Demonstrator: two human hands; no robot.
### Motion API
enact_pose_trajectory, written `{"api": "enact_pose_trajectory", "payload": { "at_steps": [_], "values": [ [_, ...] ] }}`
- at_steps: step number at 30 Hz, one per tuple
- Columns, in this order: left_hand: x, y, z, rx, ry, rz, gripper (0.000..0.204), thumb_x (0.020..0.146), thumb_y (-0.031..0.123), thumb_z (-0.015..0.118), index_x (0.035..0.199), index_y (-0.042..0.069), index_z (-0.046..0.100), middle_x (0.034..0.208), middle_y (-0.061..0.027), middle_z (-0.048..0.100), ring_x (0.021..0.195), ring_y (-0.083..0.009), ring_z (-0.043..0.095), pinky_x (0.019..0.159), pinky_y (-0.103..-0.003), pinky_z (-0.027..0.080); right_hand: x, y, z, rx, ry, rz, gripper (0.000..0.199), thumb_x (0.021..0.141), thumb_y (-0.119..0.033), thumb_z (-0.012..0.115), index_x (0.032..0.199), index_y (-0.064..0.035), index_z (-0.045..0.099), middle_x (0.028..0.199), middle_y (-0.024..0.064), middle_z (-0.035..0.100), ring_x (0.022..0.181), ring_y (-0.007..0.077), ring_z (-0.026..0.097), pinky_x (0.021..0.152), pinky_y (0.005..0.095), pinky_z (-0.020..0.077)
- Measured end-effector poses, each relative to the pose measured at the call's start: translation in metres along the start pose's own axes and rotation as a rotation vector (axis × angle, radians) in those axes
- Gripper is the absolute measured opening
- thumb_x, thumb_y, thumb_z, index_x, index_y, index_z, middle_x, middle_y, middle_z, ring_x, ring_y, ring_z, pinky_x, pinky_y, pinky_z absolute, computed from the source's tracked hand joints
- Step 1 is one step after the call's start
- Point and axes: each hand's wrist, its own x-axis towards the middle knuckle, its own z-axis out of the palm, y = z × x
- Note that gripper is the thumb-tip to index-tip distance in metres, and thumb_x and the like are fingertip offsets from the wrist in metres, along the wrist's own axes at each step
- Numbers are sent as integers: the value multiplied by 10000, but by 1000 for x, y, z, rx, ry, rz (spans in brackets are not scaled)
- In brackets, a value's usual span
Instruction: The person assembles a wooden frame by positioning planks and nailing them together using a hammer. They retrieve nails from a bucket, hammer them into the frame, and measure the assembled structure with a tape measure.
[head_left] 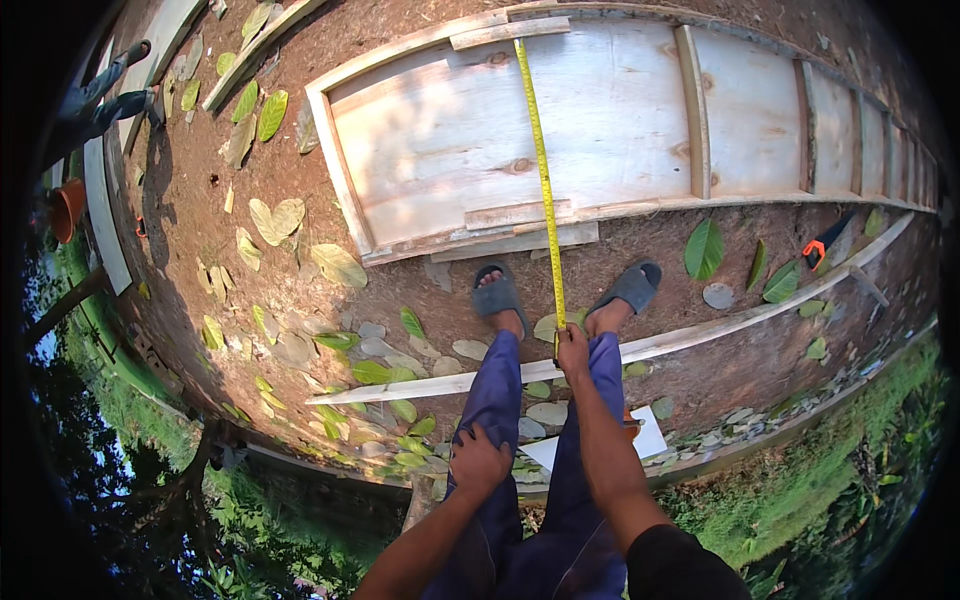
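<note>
A yellow tape measure (544, 180) runs straight across a pale plywood panel (430, 150) framed with wooden battens. Its far end lies at a short wood strip (510, 32) on the panel's far edge. My right hand (572, 352) is closed around the near end of the tape, between my lower legs, and covers most of the case. My left hand (480, 460) rests open on my left knee and holds nothing. Short wood pieces (520, 214) lie at the panel's near edge, under the tape.
A long thin batten (690, 337) lies on the leaf-strewn soil beside my feet. To the right is a handsaw (825, 243) with an orange-and-black handle. Boards (160, 60), another person's legs (115, 108) and an orange bucket (67, 210) are at the left.
</note>
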Motion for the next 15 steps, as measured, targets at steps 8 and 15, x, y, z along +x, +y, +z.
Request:
{"api": "enact_pose_trajectory", "payload": {
  "at_steps": [8, 15],
  "values": [
    [3, -2, 10, 59, 60, 22, 805, 852, 448, 689, 1448, -21, 420, 1325, -275, 531, 1139, -494, 593, 903, -538, 540, 22, 20, -11, -67, 35, -75, 269, 1000, -270, 570, 1118, -45, 657, 980, 255, 682, 975, 415, 652, 850, 467, 485],
    [7, -2, 4, 39, 10, 7, 788, 857, 443, 684, 1439, -25, 432, 1320, -271, 538, 1143, -487, 593, 907, -532, 540, 24, 10, -7, -88, -18, -45, 286, 998, -287, 562, 1093, -37, 664, 997, 246, 681, 983, 406, 652, 851, 462, 484]
  ]
}}
